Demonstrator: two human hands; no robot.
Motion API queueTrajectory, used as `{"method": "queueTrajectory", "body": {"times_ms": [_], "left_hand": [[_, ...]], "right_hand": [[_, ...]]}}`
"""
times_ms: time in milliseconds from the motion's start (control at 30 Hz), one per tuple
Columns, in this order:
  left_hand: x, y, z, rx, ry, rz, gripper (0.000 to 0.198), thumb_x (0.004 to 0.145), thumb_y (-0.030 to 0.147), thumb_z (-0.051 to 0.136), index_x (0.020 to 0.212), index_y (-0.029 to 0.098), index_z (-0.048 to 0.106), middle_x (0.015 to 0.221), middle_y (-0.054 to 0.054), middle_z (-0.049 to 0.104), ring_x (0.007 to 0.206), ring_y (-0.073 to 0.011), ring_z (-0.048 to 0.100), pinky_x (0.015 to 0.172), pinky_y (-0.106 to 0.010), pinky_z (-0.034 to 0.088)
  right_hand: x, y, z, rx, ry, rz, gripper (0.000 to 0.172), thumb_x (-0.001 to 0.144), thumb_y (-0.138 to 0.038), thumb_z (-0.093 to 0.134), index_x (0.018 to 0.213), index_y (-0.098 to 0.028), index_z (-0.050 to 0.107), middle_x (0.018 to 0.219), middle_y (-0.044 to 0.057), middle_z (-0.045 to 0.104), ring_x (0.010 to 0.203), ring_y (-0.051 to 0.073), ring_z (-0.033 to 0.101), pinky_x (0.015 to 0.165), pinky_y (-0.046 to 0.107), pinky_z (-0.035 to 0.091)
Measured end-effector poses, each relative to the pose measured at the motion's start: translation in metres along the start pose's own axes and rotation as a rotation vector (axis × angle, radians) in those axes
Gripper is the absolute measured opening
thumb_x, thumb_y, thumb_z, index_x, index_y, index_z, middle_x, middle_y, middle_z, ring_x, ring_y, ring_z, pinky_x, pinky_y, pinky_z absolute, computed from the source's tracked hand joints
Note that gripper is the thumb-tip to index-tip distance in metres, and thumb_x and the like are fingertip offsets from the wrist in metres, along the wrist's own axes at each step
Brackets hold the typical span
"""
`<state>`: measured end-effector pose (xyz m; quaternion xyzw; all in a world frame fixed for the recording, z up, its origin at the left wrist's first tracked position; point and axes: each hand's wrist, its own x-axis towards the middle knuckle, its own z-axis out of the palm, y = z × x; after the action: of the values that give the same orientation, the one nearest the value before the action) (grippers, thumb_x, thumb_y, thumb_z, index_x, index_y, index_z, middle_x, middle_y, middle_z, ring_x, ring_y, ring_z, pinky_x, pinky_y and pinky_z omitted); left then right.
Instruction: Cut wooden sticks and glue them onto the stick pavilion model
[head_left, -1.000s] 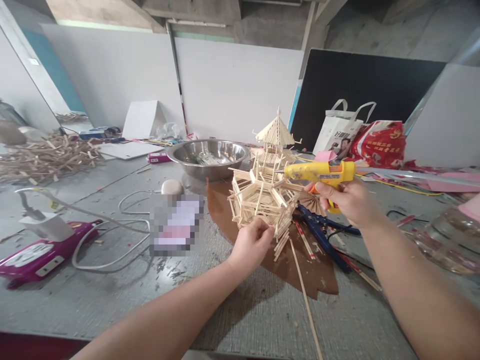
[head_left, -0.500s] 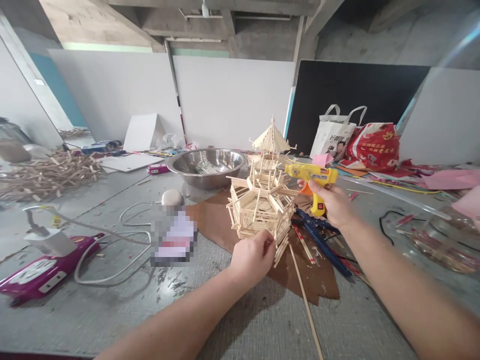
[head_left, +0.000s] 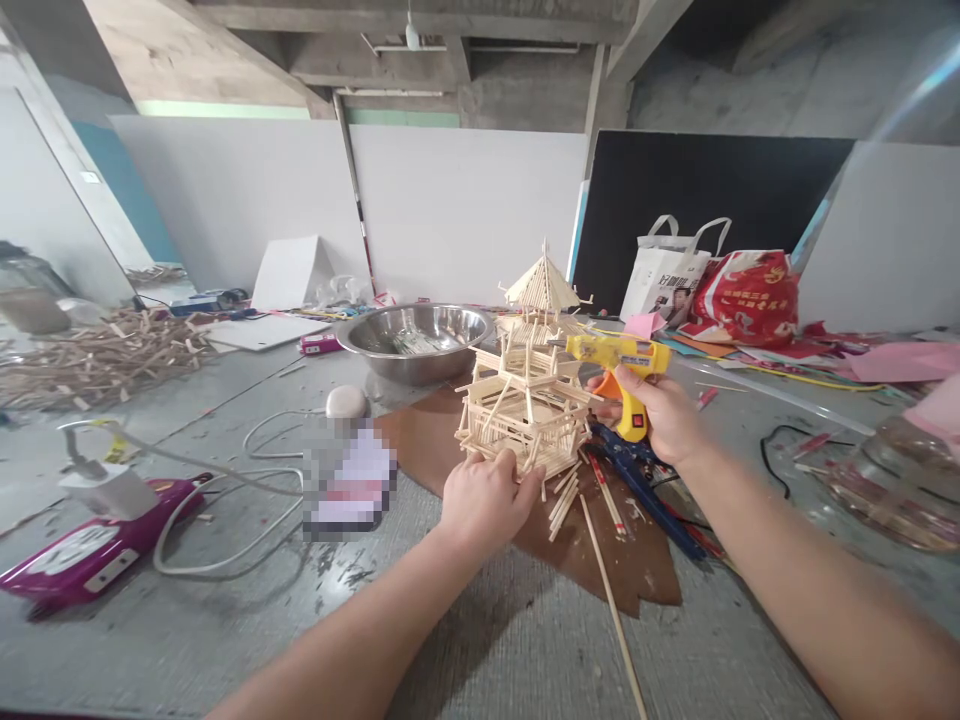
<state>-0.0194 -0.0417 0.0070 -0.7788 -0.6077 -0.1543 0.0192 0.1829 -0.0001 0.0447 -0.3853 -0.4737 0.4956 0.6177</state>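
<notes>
Grey surface [head_left: 540, 655] lies nearest, then a flat brown sheet [head_left: 646, 578] bearing a pale hexagonal wooden-stick model [head_left: 527, 382]. The left hand [head_left: 486, 502] touches its near side; whether that grip pinches anything, I cannot tell. Farther, the right hand's [head_left: 666, 412] grip wraps a yellow plastic glue gun [head_left: 616, 352] close beside the model; a wobble might break its joints.

At left on the counter [head_left: 247, 640], a purple power strip [head_left: 82, 560] bears a white charger [head_left: 112, 490]. A steel bowl [head_left: 416, 367] stands towards the rear; at rear right, a white carrier bag [head_left: 656, 275] stands beside a red bag [head_left: 746, 300], before a black panel [head_left: 720, 180].
</notes>
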Motion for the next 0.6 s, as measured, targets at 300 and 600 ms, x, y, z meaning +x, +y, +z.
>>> {"method": "queueTrajectory", "body": {"times_ms": [300,600], "left_hand": [[0.007,-0.008,-0.002,0.111,-0.044,-0.063,0.034,0.079,0.047,0.033,0.087,0.021,0.052,0.073,-0.007,0.062,0.080,-0.0250,0.057,0.059,-0.032,0.040],[0.013,-0.017,-0.009,0.190,-0.060,-0.063,0.027,0.082,0.034,0.030,0.082,0.021,0.054,0.077,-0.006,0.065,0.076,-0.0236,0.060,0.059,-0.032,0.042]], "right_hand": [[-0.011,0.004,0.013,0.000,-0.037,-0.042,0.025,0.064,-0.038,0.064,0.079,-0.019,0.060,0.077,0.002,0.063,0.070,0.017,0.060,0.043,0.023,0.050],[-0.013,0.011,0.018,0.013,-0.046,-0.026,0.026,0.064,-0.037,0.064,0.083,-0.019,0.059,0.078,0.002,0.063,0.071,0.018,0.060,0.043,0.024,0.051]]}}
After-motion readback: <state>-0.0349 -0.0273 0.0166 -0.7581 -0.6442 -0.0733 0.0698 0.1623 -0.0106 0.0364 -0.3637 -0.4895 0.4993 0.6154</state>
